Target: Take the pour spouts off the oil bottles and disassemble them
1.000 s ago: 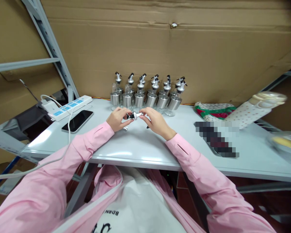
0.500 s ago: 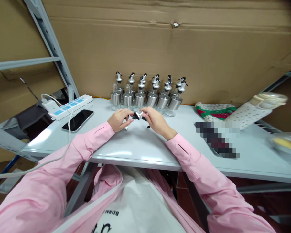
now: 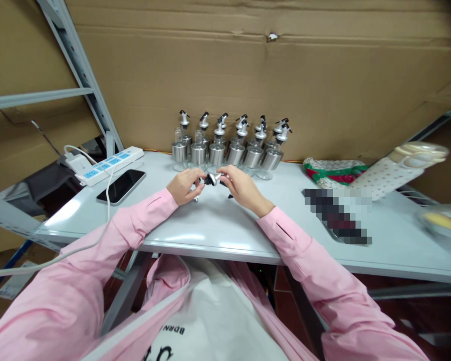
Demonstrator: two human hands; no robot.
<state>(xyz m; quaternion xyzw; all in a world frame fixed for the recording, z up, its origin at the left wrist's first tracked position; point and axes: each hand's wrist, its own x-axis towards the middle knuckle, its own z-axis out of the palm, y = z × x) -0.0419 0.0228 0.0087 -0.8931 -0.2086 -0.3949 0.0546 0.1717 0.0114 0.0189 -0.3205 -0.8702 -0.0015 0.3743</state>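
Between my hands, just above the table, is a bottle pourer (image 3: pixel 212 179) with a silver spout and a black ribbed stopper that points left. My right hand (image 3: pixel 244 189) pinches its silver end. The fingers of my left hand (image 3: pixel 185 186) are closed at the stopper's tip, partly covering it. Under my left fingers a small shiny part (image 3: pixel 196 199) shows, and a small dark piece (image 3: pixel 230 196) peeks out by my right hand; neither is clear. Behind my hands stand glass bottles with steel sleeves (image 3: pixel 217 154) in two rows. Most carry pourers; two in front at the left have bare necks (image 3: pixel 178 134).
A phone (image 3: pixel 121 186) and a white power strip (image 3: pixel 110 165) lie at left, with a white cable (image 3: pixel 107 220) crossing over my left sleeve. To the right are a blurred-out dark object (image 3: pixel 332 215), a patterned cloth (image 3: pixel 332 173) and a dotted white container (image 3: pixel 383 173). Cardboard (image 3: pixel 218 70) stands behind.
The pourer has turned slightly between my fingers, and the dark piece beside my right hand is less visible. Both hands stay in nearly the same place.
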